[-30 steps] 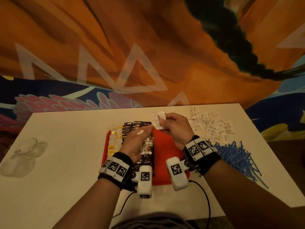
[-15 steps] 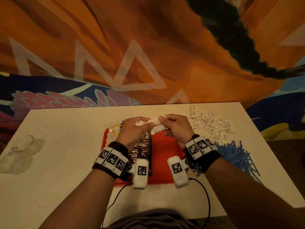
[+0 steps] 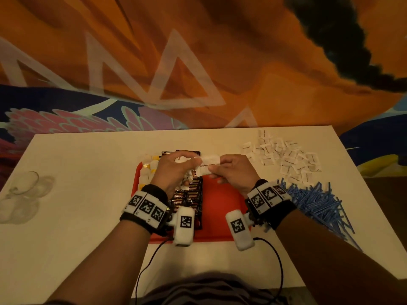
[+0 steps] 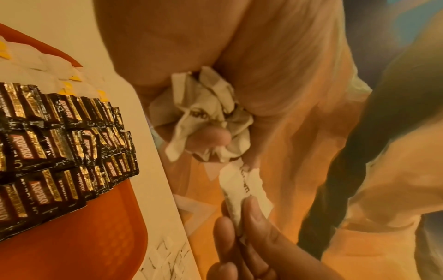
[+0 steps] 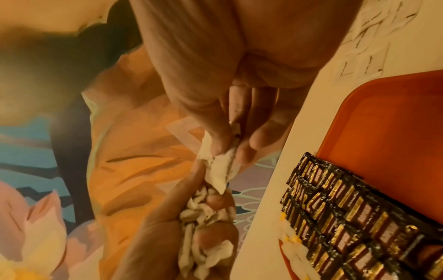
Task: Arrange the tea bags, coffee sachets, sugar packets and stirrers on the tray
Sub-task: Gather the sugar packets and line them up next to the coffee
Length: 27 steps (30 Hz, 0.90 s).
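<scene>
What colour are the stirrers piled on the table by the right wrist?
Blue. The stirrers show best in the head view, heaped right of the red tray.

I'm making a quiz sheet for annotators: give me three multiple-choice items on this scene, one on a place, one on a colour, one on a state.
1. Where do the stirrers lie?
A) on the table right of the tray
B) on the tray
C) in the glass

2. What colour is the tray?
A) blue
B) red
C) white

3. What is the left hand doing?
A) lying flat on the table
B) holding a bunch of sugar packets
C) gripping a stirrer

Key: 1 A, the blue pile sits on bare table; 2 B, its bare floor shows red; 3 B, the fingers curl round crumpled white packets.
</scene>
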Each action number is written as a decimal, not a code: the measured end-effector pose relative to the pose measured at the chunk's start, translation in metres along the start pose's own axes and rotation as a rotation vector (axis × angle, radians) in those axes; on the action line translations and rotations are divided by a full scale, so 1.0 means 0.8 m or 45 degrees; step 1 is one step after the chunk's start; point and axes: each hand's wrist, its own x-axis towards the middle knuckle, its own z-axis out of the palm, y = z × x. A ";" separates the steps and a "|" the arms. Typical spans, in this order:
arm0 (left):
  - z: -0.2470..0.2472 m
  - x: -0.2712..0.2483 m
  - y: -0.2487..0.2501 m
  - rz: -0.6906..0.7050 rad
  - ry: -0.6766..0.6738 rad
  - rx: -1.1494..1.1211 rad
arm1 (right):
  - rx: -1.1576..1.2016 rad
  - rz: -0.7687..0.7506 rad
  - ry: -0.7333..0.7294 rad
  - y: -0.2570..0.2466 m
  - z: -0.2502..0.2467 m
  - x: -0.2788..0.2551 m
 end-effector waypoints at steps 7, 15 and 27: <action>0.001 0.038 -0.024 -0.127 0.265 -0.075 | -0.166 0.117 0.082 0.047 -0.016 0.055; -0.030 0.056 -0.068 -0.358 0.318 -0.237 | -0.605 0.379 0.244 0.107 -0.037 0.171; -0.071 0.045 -0.100 -0.383 0.363 -0.249 | -0.885 0.432 0.084 0.123 -0.002 0.240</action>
